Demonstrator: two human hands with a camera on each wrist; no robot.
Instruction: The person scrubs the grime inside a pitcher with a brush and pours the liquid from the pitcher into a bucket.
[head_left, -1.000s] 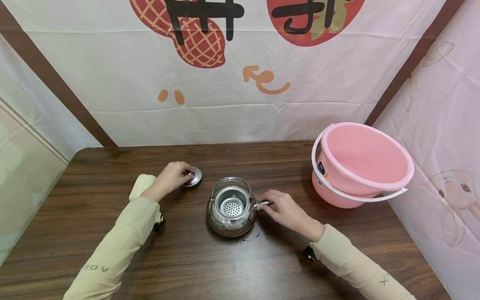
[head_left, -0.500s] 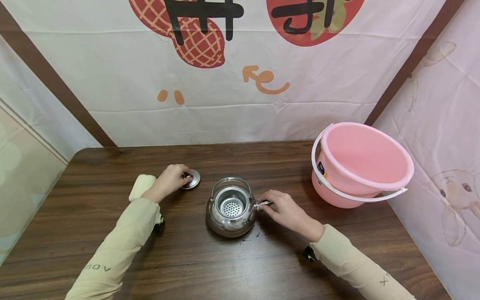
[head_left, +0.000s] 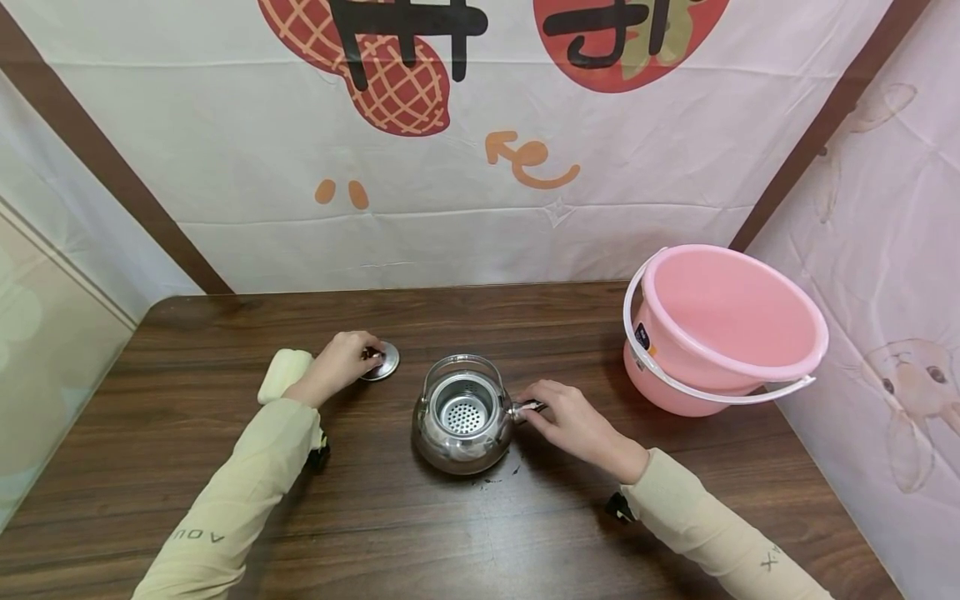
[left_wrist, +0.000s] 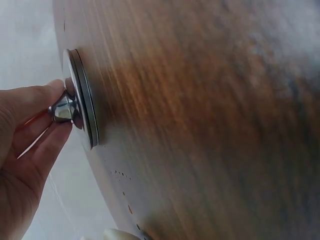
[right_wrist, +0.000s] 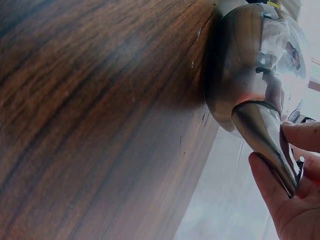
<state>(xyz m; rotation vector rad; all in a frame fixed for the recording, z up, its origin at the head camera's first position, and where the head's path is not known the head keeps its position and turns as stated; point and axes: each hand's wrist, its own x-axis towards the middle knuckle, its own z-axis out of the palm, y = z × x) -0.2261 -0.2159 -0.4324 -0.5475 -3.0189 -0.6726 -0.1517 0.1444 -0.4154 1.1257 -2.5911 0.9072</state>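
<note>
My left hand [head_left: 339, 365] pinches the round knob [left_wrist: 63, 109] of a shiny metal teapot lid [head_left: 389, 362]. That lid lies level, right at the tabletop, to the left of and beyond the teapot. The stainless steel teapot [head_left: 459, 455] stands lidless, its perforated strainer [head_left: 463, 414] showing inside and its hoop handle [head_left: 465, 358] raised. On the pot's right side, my right hand [head_left: 579, 423] holds the spout [right_wrist: 260, 131] between thumb and fingers. Part of the spout is hidden by the hand in the head view.
A pink bucket [head_left: 667, 387] with a white handle stands at the back right. Beside my left wrist lies a pale yellow-green block [head_left: 284, 374]. A printed cloth [head_left: 465, 250] hangs behind the dark wooden table [head_left: 390, 533].
My left hand and the lid have shifted slightly left and nearer to me. My right hand and the teapot stay where they were.
</note>
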